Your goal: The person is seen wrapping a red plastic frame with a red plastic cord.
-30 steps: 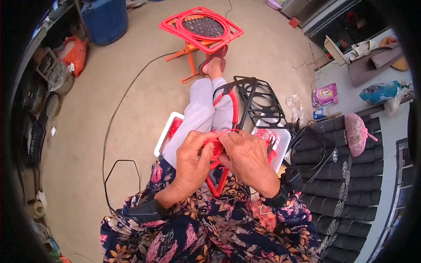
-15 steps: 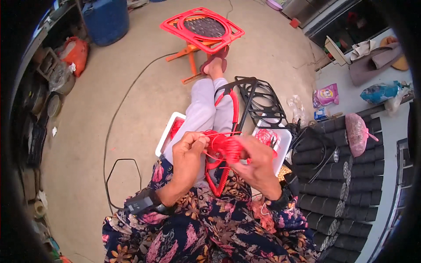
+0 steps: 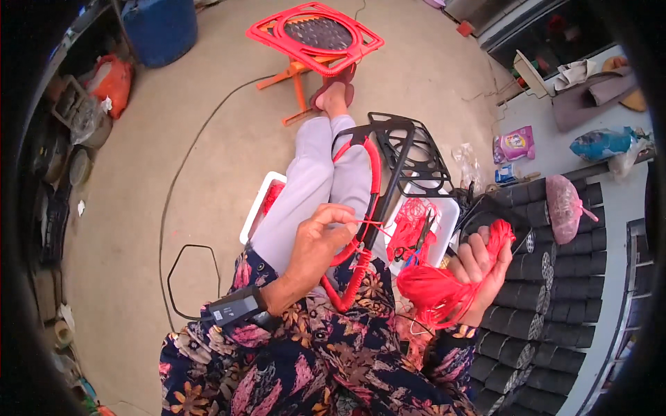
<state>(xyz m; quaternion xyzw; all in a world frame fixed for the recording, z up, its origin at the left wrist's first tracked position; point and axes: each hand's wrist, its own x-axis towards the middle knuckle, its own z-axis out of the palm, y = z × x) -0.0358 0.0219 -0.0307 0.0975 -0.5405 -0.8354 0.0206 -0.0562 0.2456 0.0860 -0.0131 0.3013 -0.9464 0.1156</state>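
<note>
My left hand (image 3: 320,239) is closed in a pinch on a thin red cord, whose end part runs right from the fingertips over my lap. To the right, my right hand (image 3: 480,274) grips a thick bundle of red cord (image 3: 437,291), its loops hanging out on both sides of the fingers. Across my legs lies a black frame (image 3: 397,177), with one curved part wrapped in red cord (image 3: 347,295). A white tray (image 3: 448,229) beside my right leg holds loose red cord and dark-bladed scissors (image 3: 423,232).
Another white tray (image 3: 250,220) stands left of my legs. Ahead is an orange stool (image 3: 300,90) carrying a red frame (image 3: 267,33). Black openwork frames (image 3: 424,156) lie right of my legs. Stacked black cylinders (image 3: 513,319) line the right. A cable (image 3: 182,163) crosses the floor.
My right hand has swung away to the right with the cord bundle, which was close to my left hand. The left hand has shifted slightly right, still pinching cord.
</note>
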